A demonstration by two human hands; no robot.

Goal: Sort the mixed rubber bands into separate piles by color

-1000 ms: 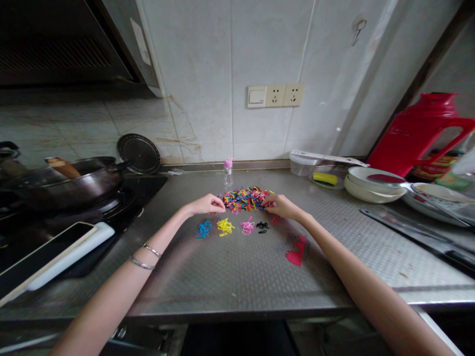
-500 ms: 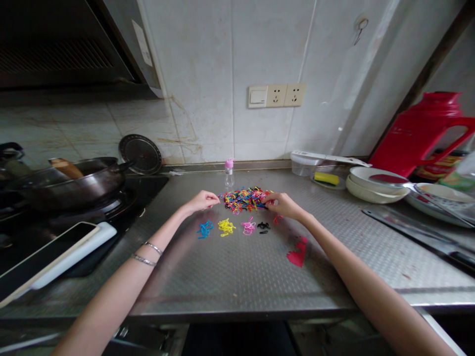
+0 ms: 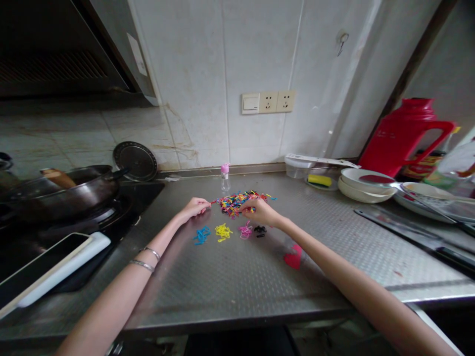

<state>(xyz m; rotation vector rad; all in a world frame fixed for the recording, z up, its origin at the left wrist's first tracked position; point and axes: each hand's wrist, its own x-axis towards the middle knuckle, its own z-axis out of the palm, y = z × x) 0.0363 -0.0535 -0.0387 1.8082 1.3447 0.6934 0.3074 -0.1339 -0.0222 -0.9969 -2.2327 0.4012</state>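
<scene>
A heap of small mixed-colour rubber bands (image 3: 233, 202) lies on the metal counter. My left hand (image 3: 196, 207) is at its left side, thumb and fingers pinched on a red rubber band (image 3: 213, 201) that sticks out toward the heap. On the heap's right part rests my right hand (image 3: 261, 211), fingertips closed together among the bands; what they grip is too small to make out. Nearer to me lie sorted clusters: blue bands (image 3: 202, 235), yellow bands (image 3: 223, 232), pink bands (image 3: 245, 230) and black bands (image 3: 260, 231).
A clear bottle with a pink top (image 3: 225, 175) stands behind the heap. A red heart-shaped piece (image 3: 294, 257) lies by my right forearm. To the right are a knife (image 3: 401, 232), bowls (image 3: 365, 192) and a red thermos (image 3: 399, 138); a pan (image 3: 74, 193) sits on the stove at left.
My right hand has moved left over the heap. My left hand has drawn slightly away from it, with a red band now showing at its fingertips. The view has shifted a little.
</scene>
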